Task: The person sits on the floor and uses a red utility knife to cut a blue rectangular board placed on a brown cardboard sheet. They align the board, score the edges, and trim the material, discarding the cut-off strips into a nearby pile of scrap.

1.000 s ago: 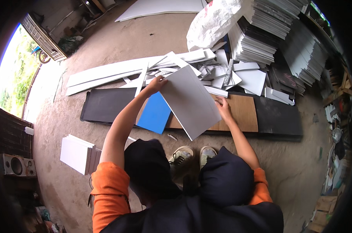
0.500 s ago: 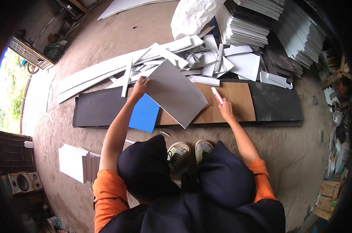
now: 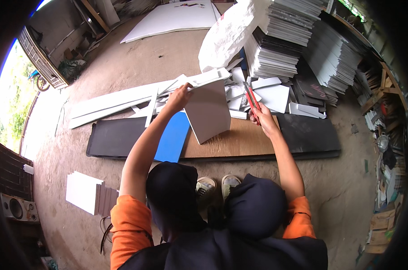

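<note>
My left hand (image 3: 180, 97) grips the upper left corner of a grey-white foam board (image 3: 208, 110), which stands tilted over a brown wooden board (image 3: 244, 141). In my right hand (image 3: 265, 119) is a red utility knife (image 3: 252, 98), its tip pointing up and away from me, apart from the foam board. A blue sheet (image 3: 172, 137) lies to the left of the brown board. Both rest on a long black board (image 3: 118, 137).
White offcuts (image 3: 118, 101) lie in a heap just beyond the boards. A white sack (image 3: 226, 38) and tall stacks of white sheets (image 3: 285, 45) stand behind. At my left is a small stack of white pieces (image 3: 83, 192); a speaker (image 3: 17, 208) sits farther left.
My left hand has raised the foam board to a steeper angle and moved it slightly right. My right hand has lifted the utility knife, its tip now higher. The head view has tilted up.
</note>
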A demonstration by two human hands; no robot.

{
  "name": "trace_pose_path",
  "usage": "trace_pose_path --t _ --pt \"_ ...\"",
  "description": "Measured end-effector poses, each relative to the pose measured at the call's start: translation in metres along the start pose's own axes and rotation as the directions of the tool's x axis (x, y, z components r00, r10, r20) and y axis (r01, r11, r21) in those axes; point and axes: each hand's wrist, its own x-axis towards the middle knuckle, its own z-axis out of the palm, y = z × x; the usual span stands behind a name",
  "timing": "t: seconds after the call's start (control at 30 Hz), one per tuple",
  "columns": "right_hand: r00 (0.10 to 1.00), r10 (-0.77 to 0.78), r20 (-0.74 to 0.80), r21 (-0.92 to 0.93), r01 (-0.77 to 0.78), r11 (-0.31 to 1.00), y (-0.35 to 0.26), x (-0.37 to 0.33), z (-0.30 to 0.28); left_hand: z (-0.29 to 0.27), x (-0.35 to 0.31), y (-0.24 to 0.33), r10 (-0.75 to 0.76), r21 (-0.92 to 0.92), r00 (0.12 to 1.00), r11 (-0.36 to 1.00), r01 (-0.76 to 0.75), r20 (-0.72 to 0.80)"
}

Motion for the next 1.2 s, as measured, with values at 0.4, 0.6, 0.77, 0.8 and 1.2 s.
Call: trace_pose_path --t 0.4,0.6,0.77,0.8,1.2 --pt "0.975 -0.166 -0.149 -0.239 0.127 0.963 -0.029 -0.006 0.028 0.024 0.017 0.072 0.061 0.396 0.995 0.914 -0.085 0.073" --pt "0.981 -0.132 -0.14 -0.496 0.046 0.867 -0.029 -0.004 0.047 0.047 0.038 0.072 0.037 0.452 0.999 0.892 -0.02 -0.029" --pt "0.862 -0.475 -0.176 -0.921 0.025 0.389 -0.022 -0.001 0.053 0.057 0.032 0.096 0.037 0.436 0.998 0.9 -0.013 -0.045" --pt "0.882 -0.422 -0.209 -0.924 -0.038 0.38 -0.022 -0.005 0.058 0.057 0.031 0.096 0.022 0.442 0.999 0.897 0.0 -0.044" --pt "0.945 -0.276 -0.174 -0.917 -0.054 0.395 -0.011 -0.003 0.084 0.063 0.031 0.091 -0.03 0.385 0.981 0.917 0.103 -0.192"
